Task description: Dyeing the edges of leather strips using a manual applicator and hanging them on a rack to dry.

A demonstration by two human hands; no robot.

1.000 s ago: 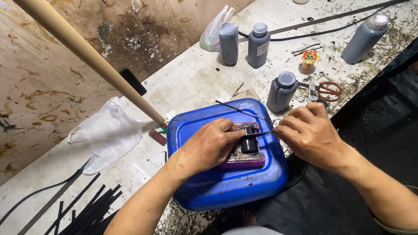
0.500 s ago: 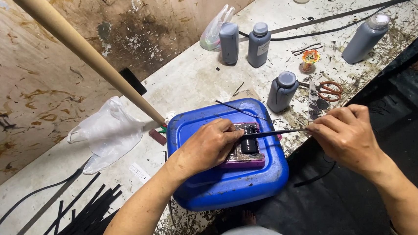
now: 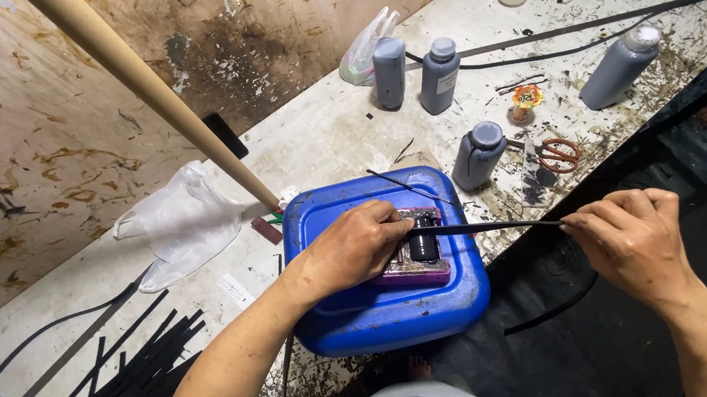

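Observation:
A blue plastic canister (image 3: pixel 378 313) lies flat at the bench's near edge. On its top sits a small pink-and-black block (image 3: pixel 419 252). My left hand (image 3: pixel 352 244) presses down on that block and pinches one end of a thin black strip (image 3: pixel 488 227). The strip runs level to the right, where my right hand (image 3: pixel 630 237) pinches it and holds it taut beyond the canister's edge. The strip's loose tail (image 3: pixel 552 313) curves down below my right hand.
A long wooden pole (image 3: pixel 151 88) leans from upper left to the canister. Several grey bottles (image 3: pixel 440 76) stand behind, one (image 3: pixel 477 157) just beyond the canister, with scissors (image 3: pixel 553 153) beside it. White plastic bag (image 3: pixel 177 223) at left; a pile of black strips (image 3: pixel 125 372) at lower left.
My right hand has moved from the block out to the right, drawing the black strip through it. My left hand has stayed on the block.

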